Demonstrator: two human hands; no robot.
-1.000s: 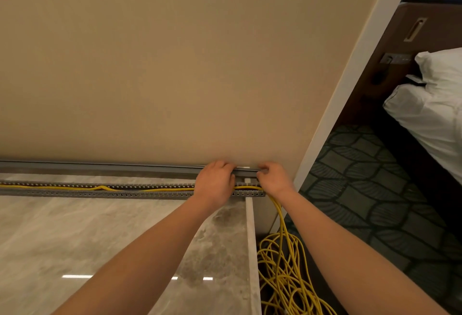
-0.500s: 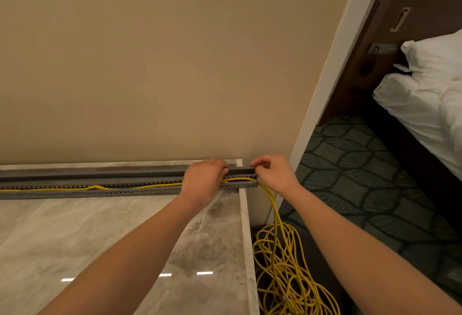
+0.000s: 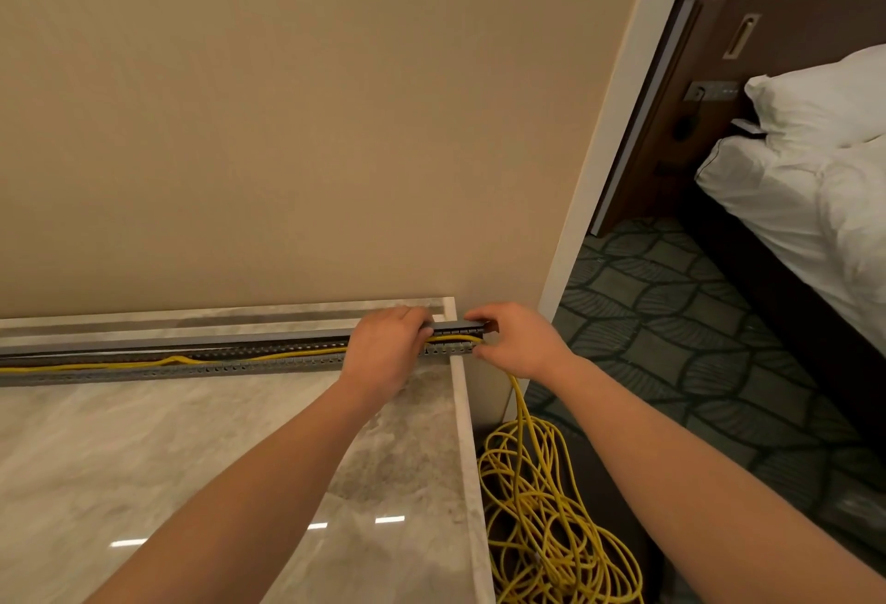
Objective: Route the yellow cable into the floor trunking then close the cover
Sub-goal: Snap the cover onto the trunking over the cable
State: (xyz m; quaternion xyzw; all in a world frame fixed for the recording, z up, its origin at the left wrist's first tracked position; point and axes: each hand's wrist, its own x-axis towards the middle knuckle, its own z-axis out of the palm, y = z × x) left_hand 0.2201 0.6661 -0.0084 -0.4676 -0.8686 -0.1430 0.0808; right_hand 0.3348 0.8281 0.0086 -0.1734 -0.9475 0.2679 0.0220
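A long grey slotted trunking (image 3: 192,371) lies along the far side of a marble surface (image 3: 144,459), close to the beige wall. The yellow cable (image 3: 120,364) runs inside its channel, leaves at the right end and drops into a loose tangled heap (image 3: 551,531) on the floor. A grey cover strip (image 3: 460,328) lies along the trunking's far edge. My left hand (image 3: 383,354) grips over the trunking and cover near the right end. My right hand (image 3: 518,342) pinches the trunking's right end, where the cable comes out.
The marble surface ends in a pale edge strip (image 3: 467,459) beside the cable heap. To the right is a patterned dark green carpet (image 3: 671,340), a bed with white linen (image 3: 815,200) and a brown headboard panel (image 3: 719,90).
The view has tilted down, so a strip of marble now shows between the trunking and the wall. Both hands stay at the trunking's right end; the right hand has closed around that end.
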